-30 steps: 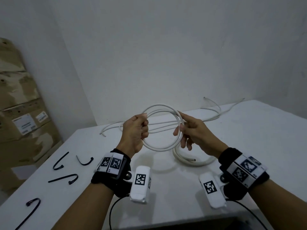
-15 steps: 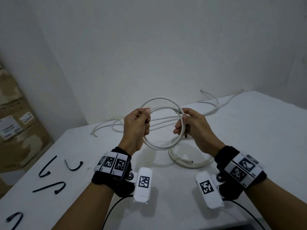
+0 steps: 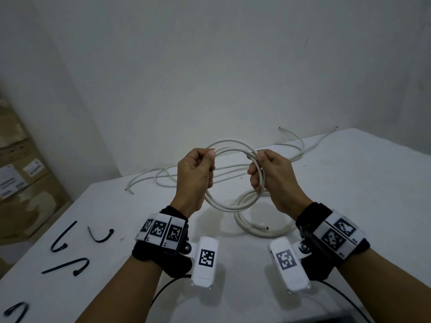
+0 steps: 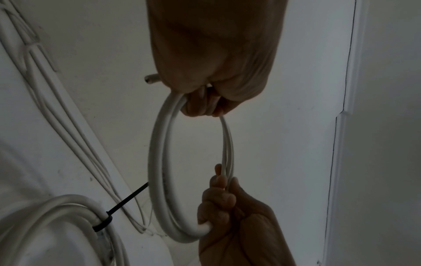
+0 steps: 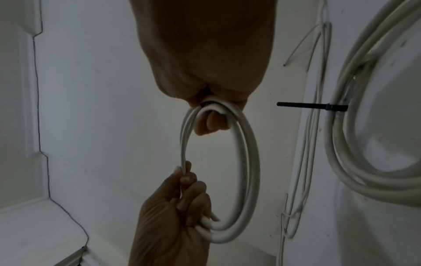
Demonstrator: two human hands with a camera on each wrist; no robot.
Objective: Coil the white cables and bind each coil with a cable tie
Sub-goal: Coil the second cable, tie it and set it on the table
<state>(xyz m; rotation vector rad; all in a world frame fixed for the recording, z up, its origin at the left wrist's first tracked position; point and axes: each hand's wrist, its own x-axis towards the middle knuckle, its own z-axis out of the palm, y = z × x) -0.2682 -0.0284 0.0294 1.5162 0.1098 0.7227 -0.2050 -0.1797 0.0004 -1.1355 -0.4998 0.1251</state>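
Observation:
I hold a coil of white cable (image 3: 229,145) upright above the table. My left hand (image 3: 198,173) grips its left side, and my right hand (image 3: 268,173) grips its right side. In the left wrist view the coil (image 4: 157,162) runs from my left hand (image 4: 205,100) to my right hand (image 4: 223,207); a short cable end (image 4: 151,79) sticks out by the left hand. In the right wrist view the coil (image 5: 248,162) shows the same. A second coil (image 3: 254,226), bound by a black tie (image 4: 107,218), lies on the table below.
Several black cable ties (image 3: 63,236) lie on the white table (image 3: 349,206) at the left. Loose white cables (image 3: 163,176) stretch along the far edge by the wall. Cardboard boxes (image 3: 21,183) stand off the table's left side.
My right hand has closed from a loose finger hold into a full grip on the coil's right side. The head view has swung right, shifting the ties and boxes leftward.

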